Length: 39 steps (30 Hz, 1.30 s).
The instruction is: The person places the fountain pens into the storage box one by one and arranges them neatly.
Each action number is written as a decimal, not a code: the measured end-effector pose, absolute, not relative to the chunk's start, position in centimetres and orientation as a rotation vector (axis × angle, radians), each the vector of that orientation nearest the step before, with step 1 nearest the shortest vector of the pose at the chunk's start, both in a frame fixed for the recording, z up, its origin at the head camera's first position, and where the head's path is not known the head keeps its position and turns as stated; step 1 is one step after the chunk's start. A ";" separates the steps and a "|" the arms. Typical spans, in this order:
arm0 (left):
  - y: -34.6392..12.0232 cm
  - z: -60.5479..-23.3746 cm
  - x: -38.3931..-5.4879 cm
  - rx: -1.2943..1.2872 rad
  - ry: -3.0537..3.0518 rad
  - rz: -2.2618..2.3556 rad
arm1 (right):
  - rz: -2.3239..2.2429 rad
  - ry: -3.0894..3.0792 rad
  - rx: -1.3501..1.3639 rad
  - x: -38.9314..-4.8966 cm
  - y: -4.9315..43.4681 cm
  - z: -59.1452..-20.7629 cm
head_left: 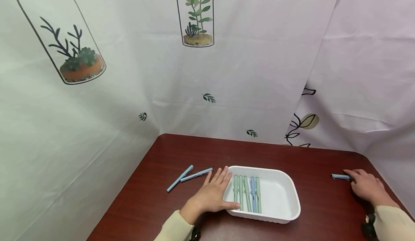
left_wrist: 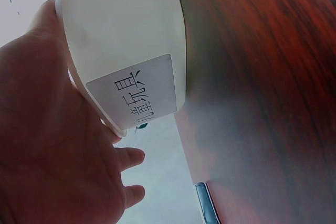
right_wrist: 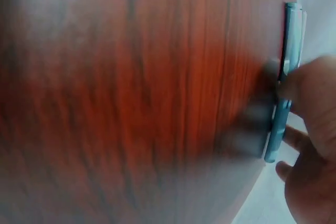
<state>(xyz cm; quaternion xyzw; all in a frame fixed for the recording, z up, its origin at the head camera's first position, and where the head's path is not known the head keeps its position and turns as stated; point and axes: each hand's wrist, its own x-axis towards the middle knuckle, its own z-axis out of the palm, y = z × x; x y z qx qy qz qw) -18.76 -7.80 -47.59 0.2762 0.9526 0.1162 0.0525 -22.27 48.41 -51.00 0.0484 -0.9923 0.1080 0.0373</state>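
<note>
My left hand [head_left: 212, 194] lies spread, fingers straight, over the left rim of a white plastic box [head_left: 280, 194]. In the left wrist view, the palm is against the box's rim, above a printed label [left_wrist: 134, 90]. Inside the box several green pens [head_left: 240, 190] and one blue pen [head_left: 253, 194] lie side by side. Far to the right, my right hand [head_left: 367, 187] pinches another blue pen [head_left: 340, 176] low at the tabletop. The right wrist view shows the thumb and fingers about the middle of that pen [right_wrist: 281, 116].
Two blue pens [head_left: 176, 181] [head_left: 196, 175] lie touching or nearly so on the dark red wooden table [head_left: 259, 154], left of the box. A white printed cloth [head_left: 243, 89] hangs behind the table and along its sides.
</note>
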 end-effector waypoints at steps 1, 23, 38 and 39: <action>-7.8 -47.6 -18.8 0.841 2.896 0.355 | 0.303 -3.027 0.155 -22.2 48.4 -50.9; -7.8 -47.6 -19.0 0.858 2.899 0.353 | 0.469 -2.864 0.199 -21.0 44.5 -48.3; -7.7 -47.3 -18.9 0.851 2.914 0.355 | 1.056 -2.919 0.054 -19.0 38.9 -45.9; -7.7 -47.3 -18.9 0.851 2.913 0.356 | 1.144 -2.914 0.041 -18.8 38.6 -45.8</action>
